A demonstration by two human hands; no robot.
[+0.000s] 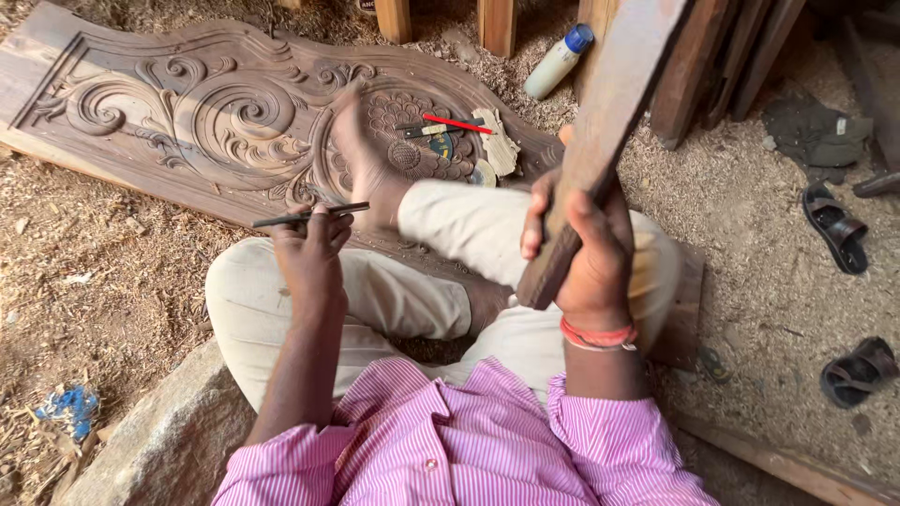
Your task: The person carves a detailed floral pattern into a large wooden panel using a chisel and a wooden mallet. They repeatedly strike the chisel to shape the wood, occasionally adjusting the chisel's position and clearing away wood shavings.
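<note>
Nearest, pink striped shirt [450,440] with sleeves pushed up, above cream trousers [375,300] on crossed legs. Left hand [314,248] closed around a thin dark chisel [309,215], pinched between fingers and thumb, lying almost level with its tip toward the left, over the near edge of the carved wooden panel [216,112]. Right hand [586,248] wrapped tight around the lower end of a long wooden block [609,131], raised and tilted up toward the right; red thread bands [597,335] at that wrist. Bare foot [361,155] planted on the panel, pressing it to the ground. Panel flat on the sawdust floor [103,281], cut with scrolls and a scaled pattern near the middle. Beside the foot, resting on the carving: a red pencil [457,124], another small tool and scraps of pale paper [497,145]. Further off, a white bottle with a blue cap [559,62] lying in the shavings near upright timber legs [497,23]. Off right, two dark sandals [834,225] well apart, and a grey cloth [816,131]. Grey stone [159,440] at lower left, blue scrap [67,409] beside it.
</note>
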